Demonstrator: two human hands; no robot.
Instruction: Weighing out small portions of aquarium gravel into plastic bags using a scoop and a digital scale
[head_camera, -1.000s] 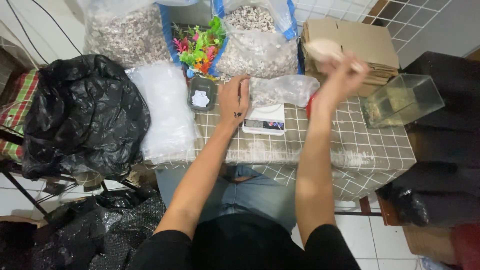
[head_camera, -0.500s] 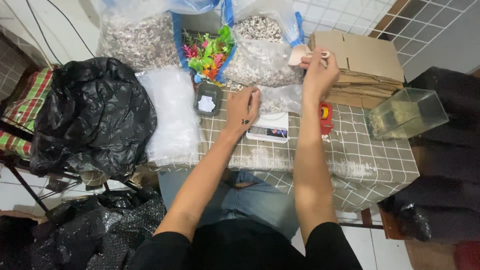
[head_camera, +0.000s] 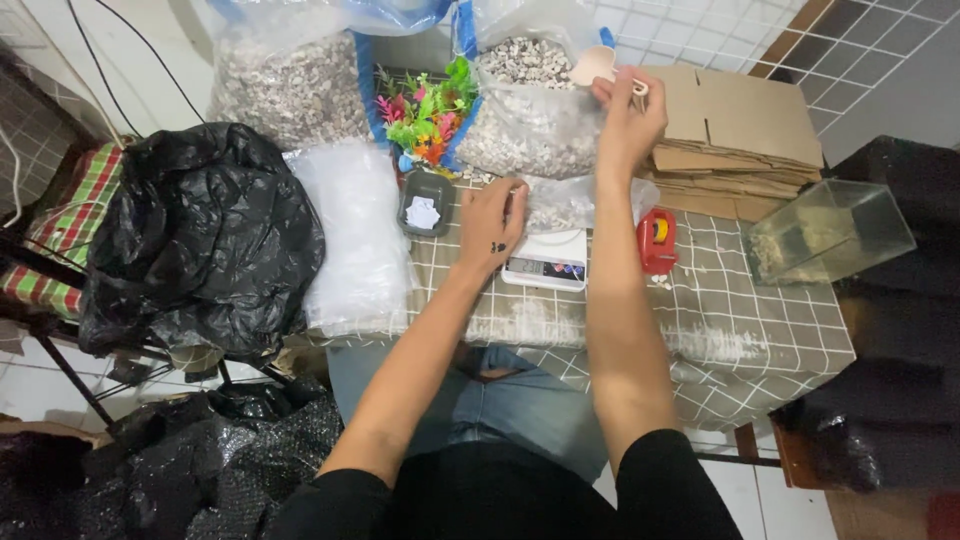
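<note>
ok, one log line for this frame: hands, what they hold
left hand: on clear bag over scale | right hand: holding scoop at gravel sack

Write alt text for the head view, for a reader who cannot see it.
Seen from above, a seated person's right hand holds a pale scoop at an open bag of gravel, while the left hand pinches a small clear bag on a white scale. The checked table also bears plastic plants, flattened cardboard and a clear box.
</note>
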